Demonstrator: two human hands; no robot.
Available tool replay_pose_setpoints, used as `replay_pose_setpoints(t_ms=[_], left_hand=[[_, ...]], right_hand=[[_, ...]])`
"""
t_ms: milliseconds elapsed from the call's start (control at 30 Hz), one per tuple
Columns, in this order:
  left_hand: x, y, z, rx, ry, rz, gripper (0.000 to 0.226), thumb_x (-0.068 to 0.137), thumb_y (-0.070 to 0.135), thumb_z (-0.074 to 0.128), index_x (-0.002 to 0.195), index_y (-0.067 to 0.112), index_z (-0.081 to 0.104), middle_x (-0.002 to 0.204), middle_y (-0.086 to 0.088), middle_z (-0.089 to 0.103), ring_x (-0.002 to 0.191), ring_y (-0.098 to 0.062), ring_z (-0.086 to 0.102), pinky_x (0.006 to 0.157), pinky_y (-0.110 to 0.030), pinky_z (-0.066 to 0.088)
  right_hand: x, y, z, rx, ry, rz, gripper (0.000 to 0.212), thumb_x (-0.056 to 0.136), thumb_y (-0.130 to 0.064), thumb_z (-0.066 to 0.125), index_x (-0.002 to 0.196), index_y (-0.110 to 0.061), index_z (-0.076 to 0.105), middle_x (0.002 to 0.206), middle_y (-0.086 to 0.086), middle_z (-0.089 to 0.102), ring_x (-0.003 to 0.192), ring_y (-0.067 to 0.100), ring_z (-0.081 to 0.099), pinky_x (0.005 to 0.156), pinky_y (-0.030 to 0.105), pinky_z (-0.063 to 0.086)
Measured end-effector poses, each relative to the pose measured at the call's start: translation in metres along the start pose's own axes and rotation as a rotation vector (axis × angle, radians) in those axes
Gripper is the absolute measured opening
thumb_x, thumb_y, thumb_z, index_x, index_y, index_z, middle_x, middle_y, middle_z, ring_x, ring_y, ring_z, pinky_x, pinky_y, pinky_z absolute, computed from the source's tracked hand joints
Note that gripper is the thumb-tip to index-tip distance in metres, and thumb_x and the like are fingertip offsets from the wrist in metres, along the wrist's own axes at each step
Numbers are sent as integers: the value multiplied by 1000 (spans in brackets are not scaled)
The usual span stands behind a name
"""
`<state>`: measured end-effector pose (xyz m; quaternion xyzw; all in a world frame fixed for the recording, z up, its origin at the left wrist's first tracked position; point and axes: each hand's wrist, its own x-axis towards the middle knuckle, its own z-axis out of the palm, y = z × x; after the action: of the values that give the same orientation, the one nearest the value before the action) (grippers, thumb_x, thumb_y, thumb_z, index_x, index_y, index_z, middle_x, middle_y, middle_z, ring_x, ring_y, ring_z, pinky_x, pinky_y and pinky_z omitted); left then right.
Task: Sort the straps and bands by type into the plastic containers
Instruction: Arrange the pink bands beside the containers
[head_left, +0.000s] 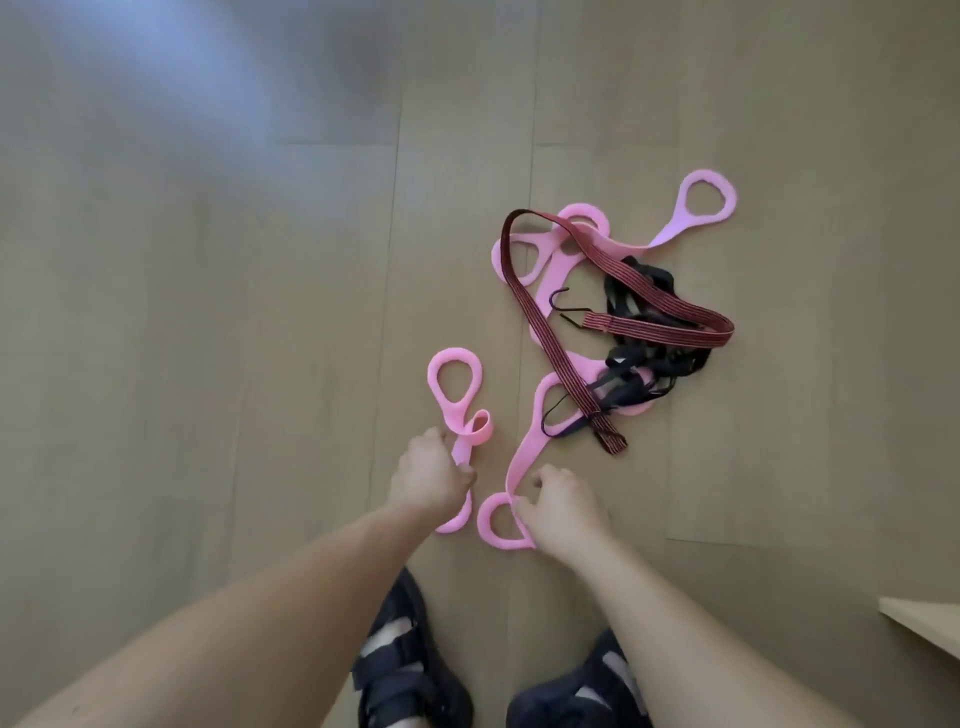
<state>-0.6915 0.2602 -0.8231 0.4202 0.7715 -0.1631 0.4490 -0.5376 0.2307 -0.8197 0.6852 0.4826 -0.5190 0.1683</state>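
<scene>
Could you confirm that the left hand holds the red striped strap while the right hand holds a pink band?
No: the head view shows the left hand holding a curled pink band, while the red striped strap lies untouched. The right hand does hold a long pink band.

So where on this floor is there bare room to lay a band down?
Bare floor spreads left of the left hand and its pink band, and beyond the pile. A narrower strip lies right of the pile. Crowded: the pile itself and the gap between the hands, where the right hand grips a second band.
</scene>
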Motion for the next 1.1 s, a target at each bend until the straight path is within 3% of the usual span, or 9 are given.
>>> replay_pose_setpoints(t_ms=[167,333,433,467,567,733,800,933,1100], left_hand=[[49,-16,58,50,85,6,39,86,32,65,113,10,48,116,-9,50,107,-30,53,84,-42,47],[54,-14,62,81,103,44,28,89,14,56,114,6,45,115,-13,54,107,-33,54,82,-41,45],[35,-3,30,-69,-9,48,25,96,18,45,117,7,51,101,-11,62,90,-32,61,71,-34,45],[21,3,16,-135,-46,75,23,98,23,43,111,8,54,93,-10,62,80,-29,61,67,-34,46],[-35,30,-31,-245,-110,118,30,100,35,40,99,10,57,77,-4,59,68,-25,60,59,-31,46],[-145,90,-122,-201,-100,153,30,91,35,49,72,13,55,68,-5,55,59,-23,52,55,-29,43],[-195,117,-159,-146,-113,188,25,89,30,56,72,12,55,64,-4,48,53,-21,42,51,-26,33],[-302,172,-227,-104,-200,209,30,81,31,69,69,11,50,61,-4,45,50,-20,39,48,-23,30],[-425,228,-285,-59,-199,330,14,85,17,58,74,11,55,59,0,47,50,-16,41,46,-20,30]], right_hand=[[50,10,51,-41,-32,22,37,95,-31,55,127,-14,50,131,7,53,126,29,48,98,38,42],[58,20,45,24,-51,74,29,93,-17,53,122,-16,49,120,8,59,111,31,57,81,35,46],[35,19,22,176,19,84,10,91,-19,47,101,-19,50,105,7,60,92,30,55,70,32,40],[22,16,11,228,54,87,2,90,-18,46,90,-20,46,98,6,59,87,29,54,69,32,40],[-27,2,-30,372,101,74,18,90,-21,47,75,-23,38,85,4,57,82,29,62,68,34,43],[-139,-22,-125,430,202,-1,18,94,-33,55,103,-18,56,91,-1,60,72,17,53,51,23,35],[-190,-29,-165,499,255,-18,15,93,-34,58,101,-21,57,96,0,63,76,15,54,52,21,35],[-297,-40,-242,683,349,-71,9,88,-28,64,86,-21,58,79,-11,61,69,7,53,55,24,36],[-418,-41,-315,867,445,-141,26,87,-19,62,63,-20,54,59,-11,55,60,12,48,59,27,39]])
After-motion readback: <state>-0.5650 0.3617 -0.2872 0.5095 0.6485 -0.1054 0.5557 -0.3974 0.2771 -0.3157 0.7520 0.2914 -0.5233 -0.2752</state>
